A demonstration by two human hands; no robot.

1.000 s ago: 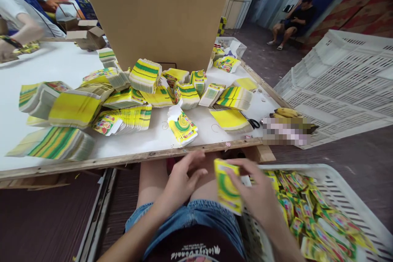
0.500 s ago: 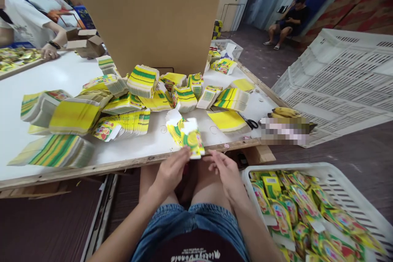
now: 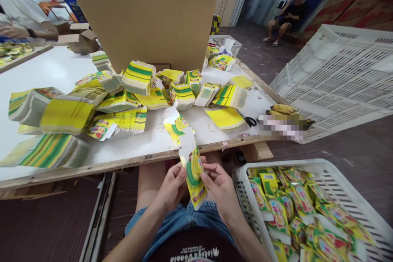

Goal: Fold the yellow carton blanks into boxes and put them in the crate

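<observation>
A yellow-green printed card [image 3: 195,180] with a white flap hangs upright between my hands over my lap, just off the table's front edge. Its left edge is pinched by my left hand [image 3: 172,181], and my right hand [image 3: 219,184] grips its right edge with thumb and fingers. Behind it, a few similar loose cards [image 3: 175,126] lie on the white table [image 3: 156,141]. Stacks of yellow and green cards [image 3: 69,112] spread over the left and middle of the table. To the right is a flat yellow stack [image 3: 225,118] beside black-handled scissors [image 3: 250,120].
A white basket [image 3: 325,164] of filled yellow packs stands at the lower right. Bananas [image 3: 284,109] lie at the table's right corner, near white crates [image 3: 340,73]. A tall cardboard panel [image 3: 147,16] rises behind the stacks. One person sits far back; another works at left.
The card has come down nearer to my lap and turned long side down. My right hand has closed on its edge. The co-worker's hand at left has lifted off the table's tray.
</observation>
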